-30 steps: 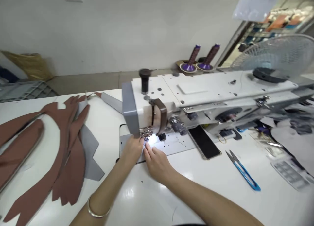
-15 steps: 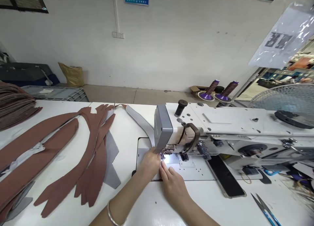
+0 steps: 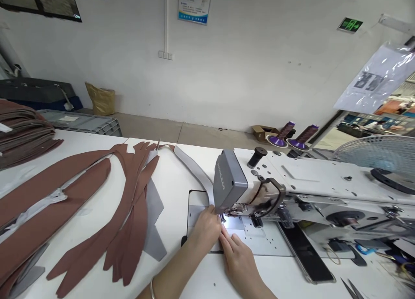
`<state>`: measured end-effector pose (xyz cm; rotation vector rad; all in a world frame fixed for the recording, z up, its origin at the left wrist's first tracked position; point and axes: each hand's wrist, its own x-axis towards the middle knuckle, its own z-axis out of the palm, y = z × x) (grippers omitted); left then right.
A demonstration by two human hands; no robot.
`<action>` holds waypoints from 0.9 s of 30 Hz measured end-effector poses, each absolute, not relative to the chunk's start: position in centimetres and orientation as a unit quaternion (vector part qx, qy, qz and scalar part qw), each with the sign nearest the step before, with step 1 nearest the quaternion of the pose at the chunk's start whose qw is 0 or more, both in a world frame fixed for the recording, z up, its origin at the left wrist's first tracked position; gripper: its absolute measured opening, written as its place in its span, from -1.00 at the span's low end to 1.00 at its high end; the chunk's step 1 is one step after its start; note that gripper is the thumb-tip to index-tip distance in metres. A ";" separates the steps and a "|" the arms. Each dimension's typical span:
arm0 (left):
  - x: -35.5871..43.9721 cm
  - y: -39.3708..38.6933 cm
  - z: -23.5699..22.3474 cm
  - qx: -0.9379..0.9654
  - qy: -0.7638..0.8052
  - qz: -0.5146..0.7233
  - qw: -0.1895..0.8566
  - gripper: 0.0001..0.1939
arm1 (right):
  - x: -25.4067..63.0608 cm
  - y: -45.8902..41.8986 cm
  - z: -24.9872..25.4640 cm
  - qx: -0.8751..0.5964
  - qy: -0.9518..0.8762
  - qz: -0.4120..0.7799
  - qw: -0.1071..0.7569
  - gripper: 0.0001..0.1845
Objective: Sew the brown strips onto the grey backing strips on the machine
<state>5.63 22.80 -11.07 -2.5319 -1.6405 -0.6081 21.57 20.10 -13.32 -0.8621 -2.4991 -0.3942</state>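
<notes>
My left hand (image 3: 207,226) is at the needle area of a sewing machine (image 3: 231,178), its fingers curled down on a long grey-backed fabric strip (image 3: 194,167). The strip curves away behind the machine head, and its end under my fingers is hidden. My right hand (image 3: 239,258) lies palm down just in front of the lit presser foot (image 3: 223,219), fingers stretched out, their tips close to my left hand. Whatever fabric lies under those tips cannot be made out. Brown cut fabric pieces (image 3: 129,212) with grey backing spread over the table to the left.
A stack of brown pieces (image 3: 26,139) sits at the far left. Right of the needle, a phone (image 3: 308,251) rests by the machine arm, with scissors (image 3: 352,288) nearer. Two thread cones (image 3: 282,133) stand behind, and a fan (image 3: 376,154) at right.
The camera view has tilted, so the machine and hands appear lower and farther right. Both hands stay at the needle in nearly the same pose.
</notes>
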 end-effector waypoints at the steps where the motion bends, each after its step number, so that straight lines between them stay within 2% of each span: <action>1: 5.6 22.8 -11.2 -0.823 -0.531 -0.198 0.031 -0.84 | 21.6 20.1 -13.4 -0.314 -0.909 -0.141 0.234 -0.46; 12: 5.5 23.2 -11.5 -0.812 -0.553 -0.185 -0.001 -0.77 | 21.7 20.2 -13.9 -0.317 -0.907 -0.121 0.249 -0.46; 16: 5.3 23.0 -10.9 -0.799 -0.575 -0.174 -0.020 -0.73 | 21.6 20.3 -13.7 -0.321 -0.901 -0.114 0.267 -0.53; 22: 4.8 21.2 -8.2 -0.794 -0.593 -0.117 -0.070 -0.67 | 21.3 20.3 -13.3 -0.321 -0.887 -0.078 0.323 -0.63; 27: 4.8 15.4 -5.1 -0.821 -0.548 -0.037 -0.158 -0.70 | 21.4 19.9 -12.7 -0.318 -0.898 -0.064 0.297 -0.73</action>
